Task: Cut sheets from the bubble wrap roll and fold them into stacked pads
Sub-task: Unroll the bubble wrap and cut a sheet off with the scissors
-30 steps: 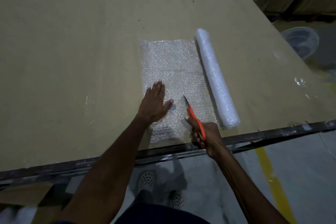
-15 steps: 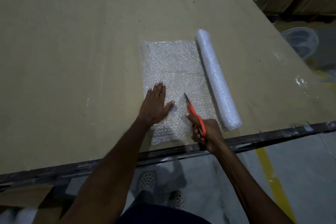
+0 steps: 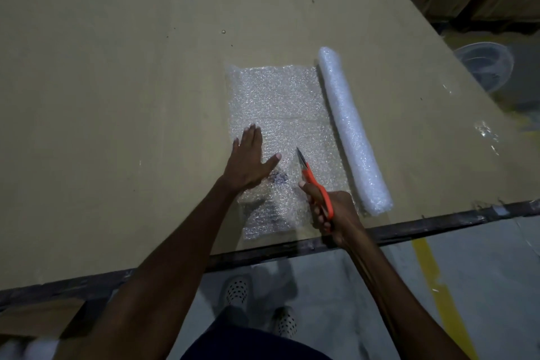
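Orange-handled scissors (image 3: 314, 184) sit clasped in the right hand (image 3: 336, 213), blades pointing across the unrolled bubble wrap sheet (image 3: 280, 108). Left of the scissors, the left hand (image 3: 248, 164) presses flat on the sheet; the bubble wrap roll (image 3: 350, 126) lies along its right edge.

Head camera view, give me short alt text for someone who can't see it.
A person's right hand cuts with orange scissors into a bubble wrap sheet, while the left hand presses it flat on a cardboard-covered table. The bubble wrap roll lies along the sheet's right side.
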`<move>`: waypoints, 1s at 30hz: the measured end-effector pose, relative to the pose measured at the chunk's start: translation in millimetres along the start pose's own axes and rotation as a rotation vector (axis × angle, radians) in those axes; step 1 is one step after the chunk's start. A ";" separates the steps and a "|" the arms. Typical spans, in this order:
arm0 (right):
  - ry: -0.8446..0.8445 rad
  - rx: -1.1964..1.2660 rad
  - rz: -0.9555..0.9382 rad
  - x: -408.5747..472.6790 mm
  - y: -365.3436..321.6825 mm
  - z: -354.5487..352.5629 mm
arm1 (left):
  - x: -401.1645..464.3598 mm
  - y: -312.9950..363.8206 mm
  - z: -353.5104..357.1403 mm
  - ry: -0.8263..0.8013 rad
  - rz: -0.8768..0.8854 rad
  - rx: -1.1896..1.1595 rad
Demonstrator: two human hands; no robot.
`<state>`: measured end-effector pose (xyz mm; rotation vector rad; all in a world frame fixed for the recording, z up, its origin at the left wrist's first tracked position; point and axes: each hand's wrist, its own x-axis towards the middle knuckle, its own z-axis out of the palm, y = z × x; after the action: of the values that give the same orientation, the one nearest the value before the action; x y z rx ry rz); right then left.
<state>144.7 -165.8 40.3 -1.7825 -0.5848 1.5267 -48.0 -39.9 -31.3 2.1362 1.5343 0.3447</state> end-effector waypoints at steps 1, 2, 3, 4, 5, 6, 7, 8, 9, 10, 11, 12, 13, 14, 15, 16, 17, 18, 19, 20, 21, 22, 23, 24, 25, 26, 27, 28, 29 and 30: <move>0.009 0.000 0.001 0.3 -1.6 0.4 | 6.4 -0.9 -1.5 0.022 0.010 0.019; 0.019 0.002 -0.002 1.1 -3.7 1.3 | 12.5 -1.8 -2.7 0.039 0.021 0.040; 0.027 0.000 -0.009 2.4 -6.1 2.4 | 18.7 -2.1 -3.9 0.049 0.029 0.058; 0.032 -0.003 -0.017 4.1 -8.6 3.8 | 24.6 -2.8 -4.7 0.052 0.037 0.074; 0.035 -0.003 -0.023 6.0 -10.7 5.6 | 30.3 -3.5 -5.6 0.048 0.047 0.092; 0.038 0.000 -0.026 8.3 -12.3 7.4 | 35.2 -4.0 -6.4 0.042 0.057 0.111; 0.043 0.005 -0.028 10.6 -13.0 8.9 | 39.5 -5.2 -6.8 0.037 0.065 0.128; 0.048 0.008 -0.029 12.5 -13.0 10.2 | 43.0 -6.8 -7.6 0.034 0.074 0.145; 0.052 0.009 -0.032 13.8 -12.4 10.6 | 45.8 -8.6 -8.0 0.030 0.082 0.167; 0.054 0.011 -0.037 14.1 -11.6 11.2 | 47.6 -10.7 -8.1 0.029 0.089 0.191; 0.056 0.013 -0.040 14.1 -10.9 11.5 | 48.4 -13.2 -7.7 0.029 0.094 0.214; 0.059 0.011 -0.042 14.0 -10.7 12.0 | 48.5 -15.5 -6.6 0.031 0.096 0.227; 0.063 0.008 -0.041 13.5 -11.6 12.8 | 48.1 -17.3 -5.2 0.034 0.096 0.230; 0.069 0.003 -0.038 13.5 -13.1 13.7 | 47.9 -18.8 -3.8 0.037 0.093 0.226; 0.076 -0.004 -0.035 14.4 -15.4 14.8 | 48.1 -19.5 -2.9 0.037 0.089 0.221; 0.080 -0.011 -0.032 15.4 -18.0 16.0 | 48.2 -19.8 -2.4 0.035 0.087 0.215; 0.079 -0.015 -0.031 16.5 -20.4 17.6 | 48.3 -20.2 -1.8 0.034 0.086 0.210; 0.076 -0.017 -0.031 17.9 -22.3 19.1 | 48.6 -20.5 -1.3 0.034 0.087 0.206; 0.075 -0.015 -0.033 19.2 -23.3 20.2 | 49.0 -20.9 -0.8 0.034 0.089 0.202; 0.076 -0.013 -0.034 19.9 -23.6 21.2 | 49.0 -21.3 -0.4 0.034 0.089 0.197; 0.076 -0.011 -0.036 20.1 -23.3 21.7 | 49.0 -21.8 0.0 0.037 0.089 0.193; 0.074 -0.006 -0.038 20.0 -22.4 22.0 | 48.8 -22.2 0.5 0.043 0.090 0.189; 0.074 0.000 -0.039 20.0 -21.2 21.8 | 48.5 -22.4 0.6 0.047 0.091 0.186; 0.076 0.004 -0.039 19.9 -20.0 21.2 | 48.4 -22.3 0.8 0.048 0.092 0.183; 0.079 0.005 -0.036 19.9 -19.5 20.9 | 48.5 -22.5 0.8 0.045 0.092 0.180; 0.080 0.006 -0.033 19.8 -19.4 20.7 | 48.5 -22.7 1.1 0.043 0.093 0.179; 0.078 0.008 -0.031 20.2 -20.0 20.8 | 48.4 -22.8 1.4 0.043 0.096 0.180; 0.071 0.010 -0.031 20.7 -21.2 21.6 | 48.3 -23.0 1.6 0.045 0.099 0.182; 0.063 0.011 -0.034 21.8 -22.6 22.9 | 48.2 -23.3 2.0 0.048 0.101 0.184; 0.058 0.011 -0.039 23.5 -24.4 24.3 | 48.5 -23.6 2.3 0.049 0.100 0.186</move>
<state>128.3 -127.5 42.0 -1.7909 -0.5780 1.4440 -49.8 11.0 -49.1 2.3703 1.5425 0.3005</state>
